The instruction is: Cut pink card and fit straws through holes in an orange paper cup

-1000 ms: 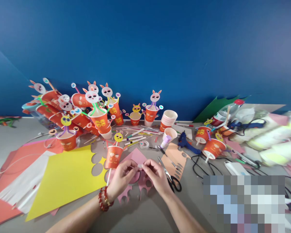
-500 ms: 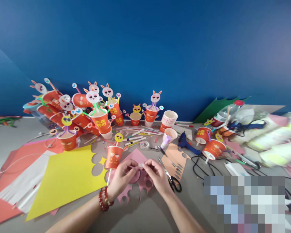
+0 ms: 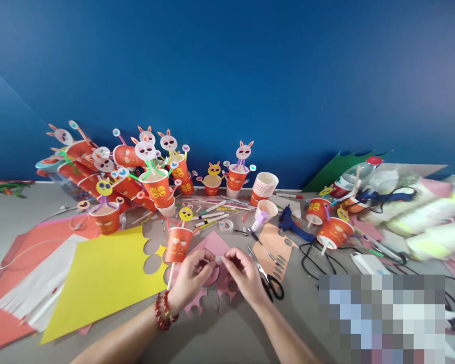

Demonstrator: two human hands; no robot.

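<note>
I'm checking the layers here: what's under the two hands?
The left hand and right hand pinch a small pale piece above pink paper with cut-out edges, on the grey table. Paper shows between them; whatever lies directly beneath each hand is covered.

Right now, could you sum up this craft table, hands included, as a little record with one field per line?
Left hand: fingertips pinched at a small whitish piece; red bead bracelet on the wrist
Right hand: fingertips pinched at the same piece
Beneath the hands: pink sheet with cut-outs
Left of the hands: large yellow sheet
Right of the hands: black-handled metal scissors, partly over a peach sheet with holes
Further right: blue glue gun
Toward the blue wall: stacked paper cups
</note>
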